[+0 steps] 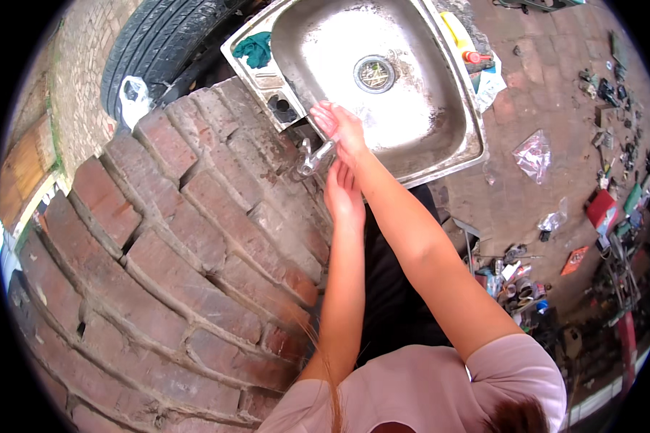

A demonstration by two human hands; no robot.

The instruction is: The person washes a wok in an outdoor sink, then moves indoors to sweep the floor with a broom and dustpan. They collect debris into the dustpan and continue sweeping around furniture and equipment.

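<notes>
Head view looks down on a small shiny chrome metal tap (312, 157) with a curved spout, standing at the near edge of a dented square stainless-steel sink (440, 123), just beside a curved wall of rough red bricks with grey mortar joints (195, 245); the right hand (341, 126) lies over the tap's far end, fingers (323, 112) pressed together and stretched flat toward the basin, touching the spout; the left hand (343, 195) sits just below the tap, its fingers pointing up at it, whether curled round the metal I cannot tell; the basin is scuffed and wet-looking, with a round drain (374, 73); a crumpled teal cloth (254, 49) lies on the sink's rim; a black ribbed rubber tyre (155, 43) leans beyond the wall.
</notes>
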